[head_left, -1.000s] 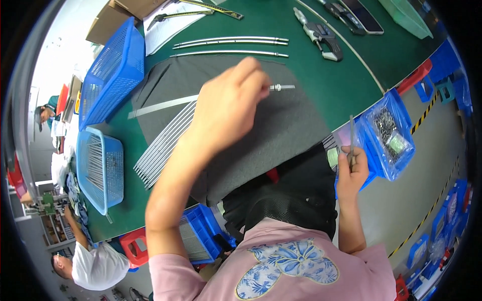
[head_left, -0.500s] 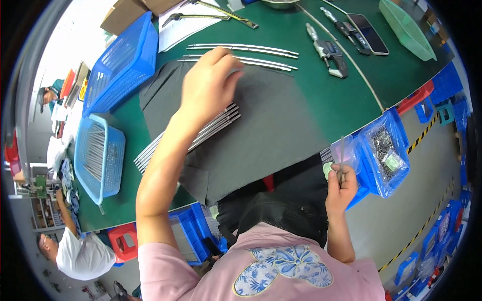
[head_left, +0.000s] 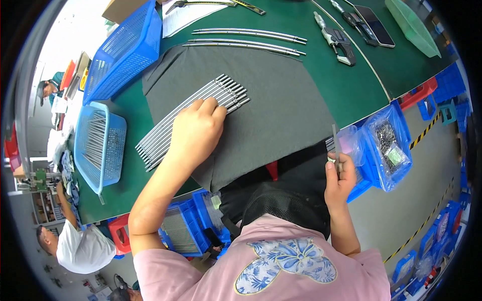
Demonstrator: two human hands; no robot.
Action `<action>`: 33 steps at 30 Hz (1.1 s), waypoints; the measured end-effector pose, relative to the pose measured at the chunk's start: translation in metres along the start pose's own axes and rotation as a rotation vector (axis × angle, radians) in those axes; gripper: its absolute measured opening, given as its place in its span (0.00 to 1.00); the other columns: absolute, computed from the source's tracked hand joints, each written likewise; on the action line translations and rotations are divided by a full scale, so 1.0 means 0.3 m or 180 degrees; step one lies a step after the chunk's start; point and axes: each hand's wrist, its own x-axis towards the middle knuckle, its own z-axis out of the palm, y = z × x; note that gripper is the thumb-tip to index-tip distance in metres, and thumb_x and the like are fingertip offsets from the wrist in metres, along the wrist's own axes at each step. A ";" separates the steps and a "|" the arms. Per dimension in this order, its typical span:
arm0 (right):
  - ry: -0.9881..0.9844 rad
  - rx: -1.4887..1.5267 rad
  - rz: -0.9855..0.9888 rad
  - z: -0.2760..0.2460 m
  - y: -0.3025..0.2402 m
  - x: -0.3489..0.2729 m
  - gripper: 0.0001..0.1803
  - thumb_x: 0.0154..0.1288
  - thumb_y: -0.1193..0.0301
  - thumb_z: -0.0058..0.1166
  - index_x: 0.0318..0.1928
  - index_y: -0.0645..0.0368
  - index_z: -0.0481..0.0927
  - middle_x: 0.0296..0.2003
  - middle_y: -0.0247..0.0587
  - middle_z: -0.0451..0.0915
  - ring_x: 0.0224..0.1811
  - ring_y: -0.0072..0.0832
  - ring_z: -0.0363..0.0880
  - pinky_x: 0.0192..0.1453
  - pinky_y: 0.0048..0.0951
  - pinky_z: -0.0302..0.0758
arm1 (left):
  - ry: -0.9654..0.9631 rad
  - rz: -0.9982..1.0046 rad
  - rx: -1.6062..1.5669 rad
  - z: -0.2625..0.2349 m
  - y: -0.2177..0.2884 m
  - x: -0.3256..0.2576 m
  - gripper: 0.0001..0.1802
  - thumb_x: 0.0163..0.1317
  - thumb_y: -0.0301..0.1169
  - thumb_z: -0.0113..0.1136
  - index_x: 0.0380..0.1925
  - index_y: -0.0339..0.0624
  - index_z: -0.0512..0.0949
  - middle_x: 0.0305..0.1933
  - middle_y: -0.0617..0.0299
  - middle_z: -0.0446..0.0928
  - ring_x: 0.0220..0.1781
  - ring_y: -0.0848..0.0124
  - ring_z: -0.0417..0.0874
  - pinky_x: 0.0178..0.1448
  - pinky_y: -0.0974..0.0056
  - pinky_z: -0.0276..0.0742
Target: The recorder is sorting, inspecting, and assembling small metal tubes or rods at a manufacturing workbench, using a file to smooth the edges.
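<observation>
A row of slim silver metal rods (head_left: 173,118) with stepped ends lies side by side, slanting across a dark grey cloth (head_left: 273,108). My left hand (head_left: 200,125) is over the row's near right side, fingers curled down on the rods; its fingertips are partly hidden. Off to the right, beyond the cloth's edge, my right hand (head_left: 341,175) pinches a thin, flat grey metal strip (head_left: 335,138) that stands upright; its exact kind I cannot make out. Further rods (head_left: 248,34) lie in two pairs at the cloth's far edge.
At left stand a light-blue basket (head_left: 115,150) of rods and a larger blue basket (head_left: 123,52). Micrometers (head_left: 335,37), a phone (head_left: 374,25) and a green tray (head_left: 414,30) are at far right. A bagged bin of small metal parts (head_left: 386,150) stands beside my right hand.
My left hand has come down and nearer from above the far rod pairs onto the row on the cloth. My right hand still holds the strip. The whole view has shifted slightly.
</observation>
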 end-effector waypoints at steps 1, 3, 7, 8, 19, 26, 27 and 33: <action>0.0092 0.0043 -0.0106 0.010 -0.005 -0.004 0.10 0.65 0.77 0.49 0.46 0.66 0.72 0.25 0.24 0.70 0.24 0.08 0.59 0.27 0.13 0.56 | 0.0125 -0.0009 -0.0074 0.007 0.012 -0.006 0.06 0.48 0.24 0.62 0.28 0.41 0.77 0.31 0.59 0.74 0.33 0.59 0.77 0.36 0.58 0.76; 0.0202 0.0078 -0.0194 0.015 -0.012 -0.007 0.11 0.66 0.77 0.47 0.48 0.67 0.71 0.23 0.24 0.68 0.24 0.09 0.59 0.28 0.14 0.56 | 0.0311 -0.0086 -0.0253 0.018 0.023 -0.020 0.07 0.49 0.25 0.62 0.30 0.40 0.77 0.31 0.58 0.74 0.33 0.58 0.77 0.37 0.58 0.75; -0.0138 -0.0025 -0.0299 0.021 -0.040 0.012 0.13 0.68 0.75 0.43 0.51 0.68 0.69 0.21 0.25 0.62 0.23 0.11 0.56 0.28 0.17 0.52 | 0.0348 -0.0473 -0.0506 0.019 0.042 -0.022 0.07 0.51 0.24 0.61 0.32 0.39 0.75 0.32 0.55 0.73 0.34 0.56 0.77 0.38 0.56 0.74; -0.0148 0.0001 -0.0383 0.028 -0.045 0.019 0.13 0.68 0.75 0.42 0.51 0.68 0.69 0.20 0.25 0.60 0.23 0.11 0.54 0.27 0.17 0.51 | 0.0338 -0.0483 -0.0505 0.018 0.048 -0.024 0.07 0.51 0.24 0.61 0.32 0.39 0.75 0.32 0.55 0.73 0.34 0.56 0.77 0.38 0.56 0.74; -0.0175 -0.0237 -0.0221 0.032 -0.036 0.023 0.16 0.66 0.78 0.43 0.54 0.66 0.68 0.20 0.30 0.61 0.22 0.18 0.59 0.29 0.22 0.60 | 0.0417 0.0324 -0.1028 -0.021 0.231 -0.038 0.16 0.41 0.23 0.60 0.34 0.37 0.74 0.33 0.59 0.70 0.32 0.64 0.74 0.32 0.64 0.74; -0.0439 -0.0376 -0.0553 0.052 -0.088 -0.022 0.16 0.65 0.80 0.46 0.53 0.64 0.74 0.32 0.44 0.81 0.22 0.24 0.76 0.28 0.22 0.71 | 0.0457 0.0196 -0.1446 0.015 0.304 0.025 0.14 0.40 0.22 0.62 0.32 0.39 0.75 0.32 0.59 0.71 0.32 0.62 0.74 0.32 0.62 0.73; -0.0452 -0.0419 -0.0473 0.057 -0.098 -0.024 0.17 0.64 0.81 0.46 0.54 0.64 0.74 0.40 0.46 0.82 0.24 0.26 0.79 0.29 0.23 0.73 | 0.0589 0.0052 -0.1613 0.021 0.312 0.028 0.14 0.41 0.21 0.62 0.32 0.39 0.75 0.32 0.58 0.71 0.31 0.61 0.74 0.32 0.61 0.72; -0.0625 -0.0400 -0.0587 0.087 -0.107 -0.016 0.18 0.68 0.80 0.42 0.57 0.68 0.72 0.21 0.34 0.74 0.18 0.16 0.68 0.23 0.19 0.66 | 0.1047 -0.0221 -0.2060 0.062 0.342 0.047 0.09 0.46 0.22 0.65 0.29 0.41 0.78 0.30 0.61 0.72 0.30 0.63 0.74 0.31 0.63 0.70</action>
